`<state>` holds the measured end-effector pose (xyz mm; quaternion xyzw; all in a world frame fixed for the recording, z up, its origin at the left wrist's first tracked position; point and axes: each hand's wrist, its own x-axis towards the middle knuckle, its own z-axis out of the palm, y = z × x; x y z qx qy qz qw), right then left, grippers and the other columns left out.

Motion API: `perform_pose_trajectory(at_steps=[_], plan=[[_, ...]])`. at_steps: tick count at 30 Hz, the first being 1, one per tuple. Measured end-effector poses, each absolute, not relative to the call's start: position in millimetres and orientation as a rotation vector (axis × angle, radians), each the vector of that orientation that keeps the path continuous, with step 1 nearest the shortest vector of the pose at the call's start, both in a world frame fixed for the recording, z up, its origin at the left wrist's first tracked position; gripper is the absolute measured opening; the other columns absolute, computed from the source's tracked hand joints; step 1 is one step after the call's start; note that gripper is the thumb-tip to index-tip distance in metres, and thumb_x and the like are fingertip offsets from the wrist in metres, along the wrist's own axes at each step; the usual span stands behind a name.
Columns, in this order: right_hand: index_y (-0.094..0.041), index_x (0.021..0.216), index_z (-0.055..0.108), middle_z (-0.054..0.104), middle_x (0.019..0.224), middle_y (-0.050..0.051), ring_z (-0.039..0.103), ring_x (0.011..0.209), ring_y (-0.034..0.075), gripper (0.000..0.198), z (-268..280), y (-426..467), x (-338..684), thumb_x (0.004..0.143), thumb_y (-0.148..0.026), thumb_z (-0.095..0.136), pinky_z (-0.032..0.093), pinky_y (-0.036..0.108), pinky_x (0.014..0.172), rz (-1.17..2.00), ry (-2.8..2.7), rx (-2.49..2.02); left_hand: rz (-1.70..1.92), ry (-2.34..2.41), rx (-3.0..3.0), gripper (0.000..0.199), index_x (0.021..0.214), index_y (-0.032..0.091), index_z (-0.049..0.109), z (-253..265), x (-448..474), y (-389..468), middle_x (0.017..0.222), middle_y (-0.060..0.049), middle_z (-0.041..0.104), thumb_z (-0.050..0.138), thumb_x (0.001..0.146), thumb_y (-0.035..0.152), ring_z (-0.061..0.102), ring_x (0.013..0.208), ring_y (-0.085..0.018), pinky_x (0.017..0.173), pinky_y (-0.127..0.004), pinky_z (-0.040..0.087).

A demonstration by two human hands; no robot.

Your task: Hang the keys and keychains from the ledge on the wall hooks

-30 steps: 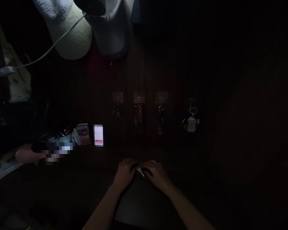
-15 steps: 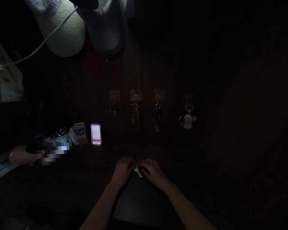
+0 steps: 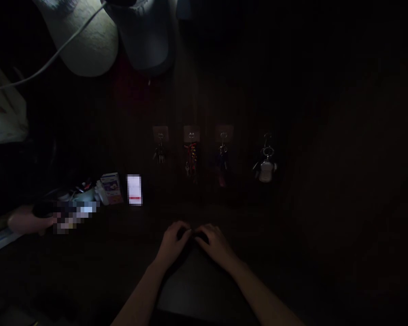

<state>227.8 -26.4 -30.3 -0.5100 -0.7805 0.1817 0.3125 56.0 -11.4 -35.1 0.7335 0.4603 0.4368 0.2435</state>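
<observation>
Low in the middle, my left hand (image 3: 173,239) and my right hand (image 3: 216,242) meet at the fingertips over the dark surface. Both are closed in a pinch, thumbs against curled fingers. A silver key, seen between them a moment earlier, is now hidden at the fingertips. Beyond my hands, keys hang from hooks in a row: a small bunch (image 3: 160,156), keys with a red and yellow beaded strap (image 3: 192,156), a dark bunch with a reddish tag (image 3: 222,163), and keys with a silver figure-like charm (image 3: 266,171).
A lit phone-like screen (image 3: 134,189) stands at the left, beside a small purple and white box (image 3: 111,188). A pink rounded object (image 3: 27,220) lies farther left. Two caps, one pale (image 3: 90,47) and one grey (image 3: 146,38), hang above, with a white cable (image 3: 59,50) crossing the pale one.
The silver key that showed between my fingertips has gone out of sight. My thumbs have moved up toward each other, while the forearms stay nearly in place. The view has shifted slightly.
</observation>
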Motion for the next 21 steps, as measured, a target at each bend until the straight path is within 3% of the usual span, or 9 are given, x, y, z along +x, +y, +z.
perform_pose_trajectory(at_steps=[4, 9, 14, 21], plan=[[-0.023, 0.090, 0.064, 0.068, 0.092, 0.001, 0.060, 0.088, 0.018, 0.018, -26.5, -27.0, 223.7, 0.084, -0.027, 0.048, 0.041, 0.031, 0.080, 0.659, -1.938, -1.267, 1.275, 1.227, 1.653, 0.016, 0.073, 0.019, 0.058, -29.5, 55.1, -11.2, 0.070, 0.001, 0.062, 0.056, 0.075, 0.035, 0.059, 0.070, -0.014, 0.068, -0.026, 0.046], [-0.023, 0.089, 0.064, 0.069, 0.089, 0.001, 0.061, 0.085, 0.018, 0.020, -23.7, -29.2, 221.8, 0.084, -0.034, 0.047, 0.043, 0.028, 0.075, 0.722, -1.847, -1.193, 1.244, 1.083, 1.248, 0.024, 0.073, 0.017, 0.056, -27.8, 58.3, -13.2, 0.067, 0.003, 0.060, 0.063, 0.068, 0.040, 0.058, 0.059, -0.012, 0.057, -0.023, 0.048], [-0.023, 0.098, 0.059, 0.067, 0.095, 0.001, 0.061, 0.087, 0.017, 0.024, -26.3, -29.8, 219.0, 0.075, -0.032, 0.059, 0.044, 0.029, 0.079, 0.685, -1.816, -1.118, 1.249, 1.028, 1.165, 0.028, 0.073, 0.016, 0.057, -31.6, 60.5, -12.8, 0.065, 0.002, 0.059, 0.067, 0.065, 0.041, 0.057, 0.059, -0.010, 0.057, -0.022, 0.048], [-0.022, 0.084, 0.061, 0.068, 0.084, 0.001, 0.062, 0.080, 0.016, 0.012, -28.4, -27.5, 220.8, 0.078, -0.028, 0.054, 0.045, 0.027, 0.075, 0.623, -1.811, -1.156, 1.220, 0.934, 1.123, 0.029, 0.075, 0.016, 0.057, -35.4, 58.3, -10.0, 0.071, 0.000, 0.062, 0.068, 0.065, 0.041, 0.060, 0.066, -0.013, 0.064, -0.026, 0.051]])
